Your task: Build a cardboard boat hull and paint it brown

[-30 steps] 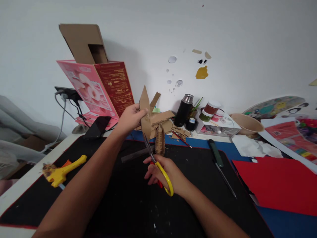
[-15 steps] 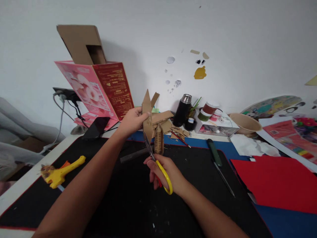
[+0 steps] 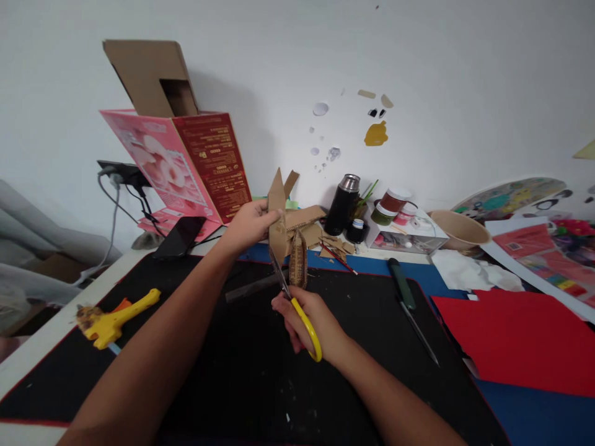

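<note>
My left hand [image 3: 253,224] pinches a narrow, pointed piece of brown cardboard [image 3: 277,217], held upright with the thumb across its face. Closed around the handles of yellow-handled scissors [image 3: 307,322], my right hand [image 3: 311,319] is below it. The blades point up and left and meet the lower end of the cardboard piece; whether they bite into it I cannot tell. Just behind the blades a layered cardboard shape [image 3: 298,260] stands on the black mat [image 3: 251,371]. A dark ruler-like strip [image 3: 251,288] lies to the left, partly hidden by the scissors.
Cardboard scraps [image 3: 337,246] and a black thermos [image 3: 343,204] stand along the wall. A green-handled knife [image 3: 411,306] and red sheet [image 3: 520,341] lie at right. At left are a yellow glue gun [image 3: 118,319], a phone [image 3: 180,238] and a pink box [image 3: 162,161].
The scissor handles have drawn closer together, and the red inner part of the handle no longer shows. The cardboard piece has turned slightly. My left hand keeps its grip.
</note>
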Motion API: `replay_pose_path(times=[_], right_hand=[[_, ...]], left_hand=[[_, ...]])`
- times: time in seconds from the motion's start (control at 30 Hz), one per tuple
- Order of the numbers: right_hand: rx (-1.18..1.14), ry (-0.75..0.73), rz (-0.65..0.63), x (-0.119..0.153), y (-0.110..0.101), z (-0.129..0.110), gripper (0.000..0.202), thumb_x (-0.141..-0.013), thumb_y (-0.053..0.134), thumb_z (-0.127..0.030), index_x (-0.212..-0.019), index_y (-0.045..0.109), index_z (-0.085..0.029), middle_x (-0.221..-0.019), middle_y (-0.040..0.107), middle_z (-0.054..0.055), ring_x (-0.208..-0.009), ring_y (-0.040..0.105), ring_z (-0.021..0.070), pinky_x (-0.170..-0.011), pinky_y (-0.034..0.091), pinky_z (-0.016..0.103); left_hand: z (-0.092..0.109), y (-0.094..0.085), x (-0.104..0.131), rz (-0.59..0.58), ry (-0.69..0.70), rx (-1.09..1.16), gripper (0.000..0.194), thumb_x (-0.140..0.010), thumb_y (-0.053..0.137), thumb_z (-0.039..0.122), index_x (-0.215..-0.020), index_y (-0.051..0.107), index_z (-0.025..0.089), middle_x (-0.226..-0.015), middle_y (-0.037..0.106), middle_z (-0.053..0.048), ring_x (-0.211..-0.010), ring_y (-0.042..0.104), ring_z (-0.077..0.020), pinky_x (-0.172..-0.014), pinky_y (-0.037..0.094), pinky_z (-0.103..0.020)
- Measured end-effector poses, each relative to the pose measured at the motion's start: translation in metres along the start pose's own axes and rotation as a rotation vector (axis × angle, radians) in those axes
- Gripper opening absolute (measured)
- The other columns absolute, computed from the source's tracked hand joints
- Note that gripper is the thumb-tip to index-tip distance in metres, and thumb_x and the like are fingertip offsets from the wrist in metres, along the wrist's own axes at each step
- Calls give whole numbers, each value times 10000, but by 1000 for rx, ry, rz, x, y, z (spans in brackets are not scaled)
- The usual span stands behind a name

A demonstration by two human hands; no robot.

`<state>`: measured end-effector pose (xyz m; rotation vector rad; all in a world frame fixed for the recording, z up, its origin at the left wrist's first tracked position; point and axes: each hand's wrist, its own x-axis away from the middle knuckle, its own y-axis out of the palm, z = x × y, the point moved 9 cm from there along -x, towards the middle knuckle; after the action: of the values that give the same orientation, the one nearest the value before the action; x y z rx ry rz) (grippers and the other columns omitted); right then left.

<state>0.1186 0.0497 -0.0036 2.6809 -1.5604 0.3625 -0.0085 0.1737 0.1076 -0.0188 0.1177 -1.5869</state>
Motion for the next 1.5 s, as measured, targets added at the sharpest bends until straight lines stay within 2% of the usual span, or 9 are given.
replay_pose_path(times=[0.43,0.8,1.03,1.37,1.5], right_hand=[[53,41,44,-1,-1,4,461,-912,626,-678,-919,559,-222,-494,442,-117,-320,449,88,-319,326,179],[87,34,76,-2,-2,9,422,-935,641,-638,-900,577,-222,-517,443,-100,-345,421,88,-356,336,207],[114,16,84,-5,-5,19,424,-945,638,-640,-926,606,-218,-553,458,-67,-423,441,103,-425,340,224],[133,-5,102,-3,-4,14,406,-944,637,-625,-911,586,-224,-548,440,-71,-416,411,102,-422,321,227],[152,-56,129,-3,-4,11,338,-964,615,-546,-877,561,-223,-545,429,-82,-405,396,88,-421,314,213]], left_hand=[[1,1,-2,-60,0,46,113,-723,752,230,-732,653,177,-553,532,56,-444,433,-81,-451,328,-204],[-1,-5,-9,-91,73,-28,188,-743,750,346,-756,702,165,-583,539,36,-470,435,-84,-463,331,-214],[0,-7,-11,-114,116,-74,218,-734,755,369,-719,674,166,-552,460,51,-461,373,-79,-452,264,-218],[7,-4,-12,-100,152,-58,223,-672,767,352,-735,699,149,-639,585,20,-549,461,-93,-513,340,-211],[3,-1,-12,-123,124,-45,231,-683,743,353,-789,711,150,-704,630,18,-606,526,-113,-575,406,-228]])
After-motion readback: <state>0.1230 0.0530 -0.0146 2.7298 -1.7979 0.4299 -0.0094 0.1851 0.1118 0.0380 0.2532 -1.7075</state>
